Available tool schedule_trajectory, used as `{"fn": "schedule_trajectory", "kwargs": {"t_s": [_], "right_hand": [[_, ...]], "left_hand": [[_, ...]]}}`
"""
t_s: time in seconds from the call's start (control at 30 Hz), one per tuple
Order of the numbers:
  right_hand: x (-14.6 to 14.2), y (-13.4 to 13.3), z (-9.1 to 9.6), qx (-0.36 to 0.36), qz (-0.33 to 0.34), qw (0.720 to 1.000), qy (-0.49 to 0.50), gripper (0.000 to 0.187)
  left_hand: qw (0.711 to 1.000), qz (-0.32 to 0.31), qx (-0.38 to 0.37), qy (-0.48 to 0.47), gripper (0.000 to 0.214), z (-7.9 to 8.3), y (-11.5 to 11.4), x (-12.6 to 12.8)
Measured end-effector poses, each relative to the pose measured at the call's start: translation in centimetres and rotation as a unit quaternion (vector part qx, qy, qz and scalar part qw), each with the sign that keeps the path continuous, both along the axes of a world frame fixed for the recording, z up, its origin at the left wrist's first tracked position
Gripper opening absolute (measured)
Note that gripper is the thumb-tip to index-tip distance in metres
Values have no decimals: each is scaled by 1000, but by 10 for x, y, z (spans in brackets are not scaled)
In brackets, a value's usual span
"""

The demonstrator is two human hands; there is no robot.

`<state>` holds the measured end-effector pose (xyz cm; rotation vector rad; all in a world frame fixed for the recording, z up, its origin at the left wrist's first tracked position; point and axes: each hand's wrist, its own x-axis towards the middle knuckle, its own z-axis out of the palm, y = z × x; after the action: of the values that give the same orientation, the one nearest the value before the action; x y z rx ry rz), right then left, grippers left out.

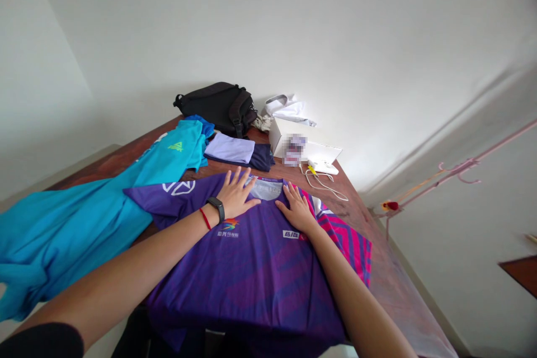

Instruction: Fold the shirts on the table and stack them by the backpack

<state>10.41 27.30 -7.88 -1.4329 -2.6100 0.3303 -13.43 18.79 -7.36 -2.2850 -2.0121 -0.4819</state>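
Observation:
A purple T-shirt (260,268) with a pink striped sleeve lies spread front side up, its neckline away from me and its lower part reaching the near table edge. My left hand (235,194) rests flat on it just left of the collar, fingers spread. On the other side of the collar my right hand (297,210) also lies flat on the fabric, fingers apart. Neither hand grips the cloth. Beyond the collar sit folded lavender and dark clothes (231,148). A turquoise shirt (104,207) stretches along the left, next to the purple sleeve.
On the wooden table (403,291), a black backpack (210,102) stands at the back against the wall. Right of it are a white box (282,137), a white adapter (323,166) and its cable (316,184). A pink rack bar (457,169) juts in at the right.

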Motion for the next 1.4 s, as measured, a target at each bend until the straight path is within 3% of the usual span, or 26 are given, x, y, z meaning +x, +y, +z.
{"fn": "schedule_trajectory", "kwargs": {"t_s": [0.1, 0.2, 0.43, 1.23, 1.4], "right_hand": [[3, -15, 12, 24, 73, 996, 44, 68], [4, -26, 16, 15, 151, 985, 76, 65], [3, -22, 4, -57, 157, 986, 15, 62], [7, -17, -6, -56, 167, 983, 58, 62], [12, -9, -2, -74, 189, 973, 105, 56]], "left_hand": [[982, -190, 6, -2, 78, 12, -14, 17], [964, -263, -17, -27, 91, 10, -24, 31], [969, -222, -102, -24, 99, -10, -20, 28], [969, -224, -99, -27, 98, -9, -20, 27], [967, -227, -114, -7, 96, -6, -19, 28]]}}
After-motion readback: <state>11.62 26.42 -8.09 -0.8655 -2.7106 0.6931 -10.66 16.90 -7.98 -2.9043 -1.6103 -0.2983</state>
